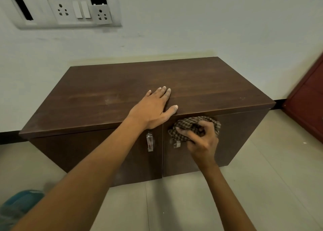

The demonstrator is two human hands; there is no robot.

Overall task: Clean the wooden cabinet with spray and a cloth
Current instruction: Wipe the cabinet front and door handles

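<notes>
A low dark-brown wooden cabinet (108, 91) with two doors stands against the wall. My left hand (153, 108) lies flat on its top near the front edge, fingers spread, holding nothing. My right hand (202, 140) grips a bunched brown checked cloth (190, 124) and presses it against the upper part of the right door, just under the top's edge. The cloth partly covers the right door's handle (176, 144). The left door's clear handle (149, 141) shows beside my left wrist. No spray bottle is in view.
A white switch and socket panel (66, 10) is on the wall at upper left. A dark red door (307, 98) stands at the right. A blurred blue object (19, 206) lies on the tiled floor (262, 187) at lower left.
</notes>
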